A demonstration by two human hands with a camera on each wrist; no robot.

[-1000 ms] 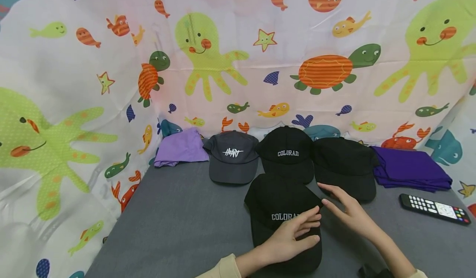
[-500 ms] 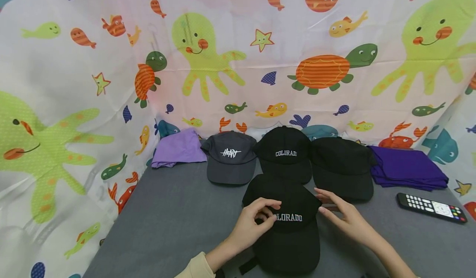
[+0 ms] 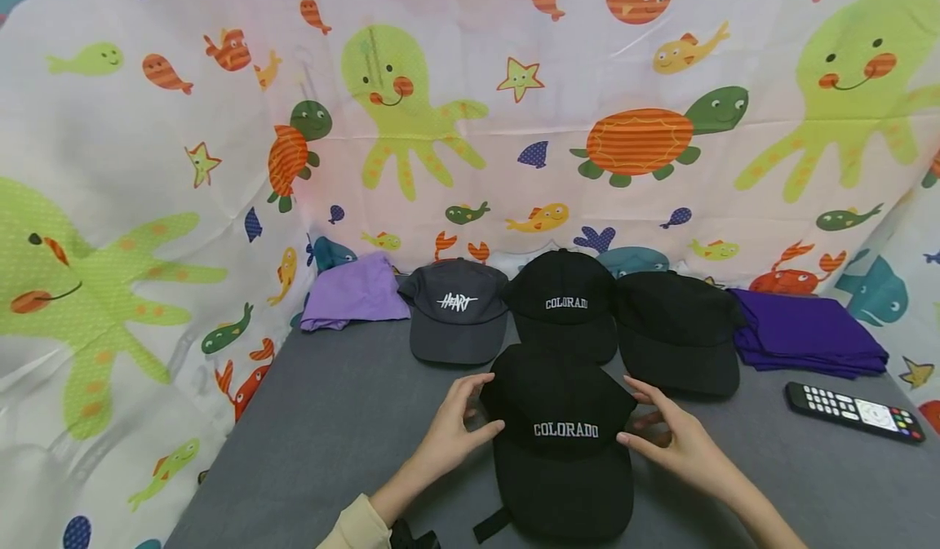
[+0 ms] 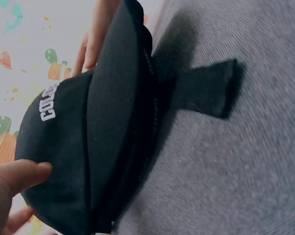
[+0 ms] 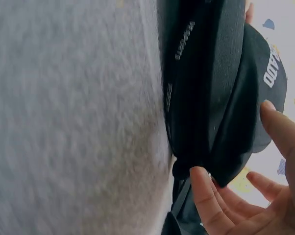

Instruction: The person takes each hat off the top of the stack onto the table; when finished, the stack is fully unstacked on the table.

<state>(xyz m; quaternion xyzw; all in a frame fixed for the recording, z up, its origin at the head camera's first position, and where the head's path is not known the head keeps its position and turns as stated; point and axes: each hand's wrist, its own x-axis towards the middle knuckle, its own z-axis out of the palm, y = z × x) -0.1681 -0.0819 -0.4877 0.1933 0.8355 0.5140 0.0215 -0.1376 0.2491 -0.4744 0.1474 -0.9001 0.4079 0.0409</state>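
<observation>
1. Head view, change: the left hand (image 3: 451,431), half a second earlier over the lettering, had moved out to the left side of the front cap (image 3: 561,475); the right hand (image 3: 679,431) had shifted little, its thumb slightly lower along the opposite side.
2. Head view, work: front cap on the table (image 3: 323,427), brim toward the person, between both hands. Step in hand, by judgement: steadying or straightening the crown. Next move seemed to call for light, even pressure from both sides.
3. Head view, surroundings: behind, left to right, lilac cloth (image 3: 356,292), grey cap (image 3: 457,320), second Colorado cap (image 3: 569,333), plain cap (image 3: 677,337), purple cloth (image 3: 808,333); remote (image 3: 854,412) in front of the last. Second Colorado cap, just behind the crown, left little room; strap (image 3: 492,524) stuck out beside the brim.
4. Left wrist view: left thumb extended against the crown, well apart from the fingers, which were partly hidden; no firm grip visible.
5. Right wrist view: right fingers spread wide, thumb tip at the crown, forefinger near the lower edge; no firm grip visible.
</observation>
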